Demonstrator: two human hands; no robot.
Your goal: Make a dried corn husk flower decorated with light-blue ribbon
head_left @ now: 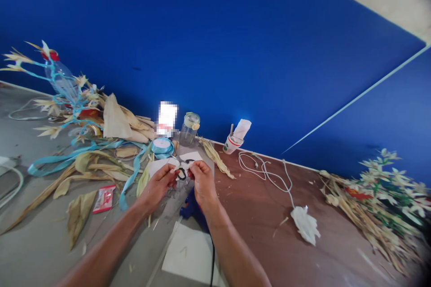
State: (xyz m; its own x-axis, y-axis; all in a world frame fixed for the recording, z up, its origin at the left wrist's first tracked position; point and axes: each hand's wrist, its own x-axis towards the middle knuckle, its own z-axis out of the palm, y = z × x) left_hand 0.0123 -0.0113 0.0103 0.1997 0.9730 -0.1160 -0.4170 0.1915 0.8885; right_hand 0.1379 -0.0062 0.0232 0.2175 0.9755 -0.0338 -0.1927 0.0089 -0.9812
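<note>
My left hand (pixel 164 179) and my right hand (pixel 203 178) are close together above the middle of the table, fingers pinched. Between their fingertips is a small whitish piece (pixel 182 167), too small to tell its kind. Black loops (pixel 182 173), which look like scissor handles, show right behind and below the fingertips. White paper sheets (pixel 164 164) lie just beyond. A blue tool with a black cord (pixel 193 210), looking like a glue gun, is partly hidden under my right forearm. Nearer to me lies a white sheet (pixel 188 253).
Dried corn husks (pixel 117 121), light blue ribbon (pixel 54 163) and a clear bottle (pixel 60 76) crowd the left. At the back are a glass jar (pixel 189 130), a ribbon roll (pixel 162 147) and a paper cup (pixel 232 143). A white cable (pixel 266 172) and husk flowers (pixel 387 188) are on the right.
</note>
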